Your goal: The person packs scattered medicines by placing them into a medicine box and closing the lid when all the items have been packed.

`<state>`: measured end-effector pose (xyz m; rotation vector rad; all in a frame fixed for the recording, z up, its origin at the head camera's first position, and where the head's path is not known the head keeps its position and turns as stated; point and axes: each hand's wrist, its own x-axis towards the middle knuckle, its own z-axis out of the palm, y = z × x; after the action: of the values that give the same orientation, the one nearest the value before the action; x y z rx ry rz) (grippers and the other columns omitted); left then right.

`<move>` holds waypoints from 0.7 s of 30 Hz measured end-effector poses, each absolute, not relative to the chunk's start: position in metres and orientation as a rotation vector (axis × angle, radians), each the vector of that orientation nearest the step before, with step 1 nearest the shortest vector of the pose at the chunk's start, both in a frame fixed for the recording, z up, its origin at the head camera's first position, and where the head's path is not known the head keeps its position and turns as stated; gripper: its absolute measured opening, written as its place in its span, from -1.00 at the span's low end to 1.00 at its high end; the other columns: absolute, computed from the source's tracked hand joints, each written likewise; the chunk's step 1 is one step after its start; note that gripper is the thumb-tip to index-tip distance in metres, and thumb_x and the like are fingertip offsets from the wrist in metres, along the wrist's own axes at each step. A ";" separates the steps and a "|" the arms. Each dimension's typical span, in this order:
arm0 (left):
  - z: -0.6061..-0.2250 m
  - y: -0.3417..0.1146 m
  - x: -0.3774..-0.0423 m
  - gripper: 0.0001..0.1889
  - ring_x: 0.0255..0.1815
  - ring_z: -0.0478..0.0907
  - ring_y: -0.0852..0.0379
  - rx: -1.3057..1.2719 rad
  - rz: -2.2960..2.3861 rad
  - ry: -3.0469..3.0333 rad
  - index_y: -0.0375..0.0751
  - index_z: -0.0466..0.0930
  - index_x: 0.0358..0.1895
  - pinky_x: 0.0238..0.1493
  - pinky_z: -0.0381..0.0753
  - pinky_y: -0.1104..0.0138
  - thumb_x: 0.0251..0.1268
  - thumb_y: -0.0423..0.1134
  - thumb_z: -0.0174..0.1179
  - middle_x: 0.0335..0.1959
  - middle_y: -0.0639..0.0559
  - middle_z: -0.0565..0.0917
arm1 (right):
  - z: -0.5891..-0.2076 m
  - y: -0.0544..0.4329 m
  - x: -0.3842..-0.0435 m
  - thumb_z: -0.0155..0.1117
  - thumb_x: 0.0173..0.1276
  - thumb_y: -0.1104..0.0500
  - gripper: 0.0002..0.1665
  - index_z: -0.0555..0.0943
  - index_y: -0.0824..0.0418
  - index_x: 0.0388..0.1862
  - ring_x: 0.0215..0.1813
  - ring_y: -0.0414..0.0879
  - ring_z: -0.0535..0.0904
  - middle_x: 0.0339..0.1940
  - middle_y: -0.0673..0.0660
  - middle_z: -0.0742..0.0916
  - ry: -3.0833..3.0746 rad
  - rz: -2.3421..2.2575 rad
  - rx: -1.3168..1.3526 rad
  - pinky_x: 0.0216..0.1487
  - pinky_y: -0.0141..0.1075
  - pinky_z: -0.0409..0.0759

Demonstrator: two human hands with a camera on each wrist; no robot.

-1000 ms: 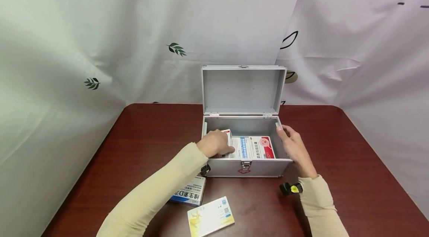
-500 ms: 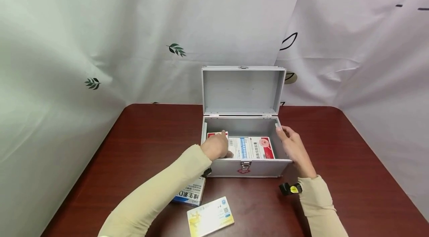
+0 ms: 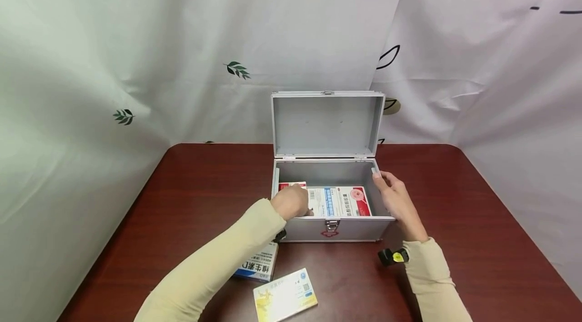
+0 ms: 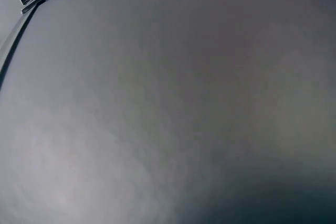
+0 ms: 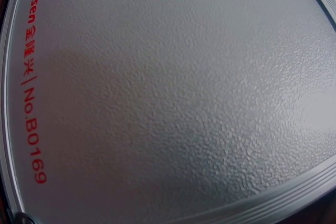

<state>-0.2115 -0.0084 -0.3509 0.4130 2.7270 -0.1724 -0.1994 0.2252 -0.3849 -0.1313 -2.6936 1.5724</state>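
A silver metal medicine case stands on the table with its lid raised. My left hand reaches over the front rim into its left end, on top of a white medicine box with a red end. The fingertips are hidden behind the hand, so I cannot tell their hold. At the case's right rim my right hand grips the wall, thumb on the inner side. Beside the left hand in the case lie white medicine boxes, one with a blue band, one with a red end.
In front of the case lie a blue and white vitamin D box, partly under the left sleeve, and a white and yellow box. The raised lid stands near the curtain. Case walls fill most of both wrist views.
The red-ended box under my left hand has gone from raised to lying lower in the case. The left fingers have drawn in over it. My right hand keeps its grip on the rim.
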 end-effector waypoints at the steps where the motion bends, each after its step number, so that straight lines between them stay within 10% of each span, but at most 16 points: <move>1: -0.351 -0.009 -0.212 -0.56 -0.26 0.56 0.13 0.416 -0.172 2.719 -0.29 0.65 -0.27 -0.18 0.57 0.29 0.12 0.09 0.21 -0.12 -0.06 0.62 | -0.385 0.225 -0.200 -0.22 0.43 -0.20 -0.25 0.22 0.36 0.32 0.19 0.15 0.30 0.21 0.36 0.42 -2.694 1.572 -0.129 0.17 0.03 0.25; 13: -0.332 -0.028 -0.206 -0.65 -0.59 0.45 0.16 0.533 0.255 2.760 -0.15 0.58 -0.57 -0.40 0.49 0.28 0.19 0.05 0.15 -0.56 0.01 0.59 | -0.384 0.225 -0.198 -0.23 0.41 -0.25 -0.20 0.19 0.34 0.35 0.23 0.17 0.26 0.24 0.35 0.39 -2.705 1.589 -0.173 0.23 0.07 0.20; 21: -0.309 -0.064 -0.188 -0.55 -0.58 0.45 0.26 0.660 0.533 2.847 -0.18 0.54 0.01 -0.45 0.45 0.29 0.19 0.08 0.12 -0.46 0.07 0.59 | -0.382 0.224 -0.198 -0.24 0.41 -0.23 -0.22 0.19 0.33 0.35 0.21 0.16 0.26 0.24 0.34 0.39 -2.711 1.594 -0.174 0.20 0.05 0.22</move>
<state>-0.1883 -0.0644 -0.3090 0.6601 2.8475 0.5326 -0.1976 0.2240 -0.3824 -0.1738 -2.7115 1.5936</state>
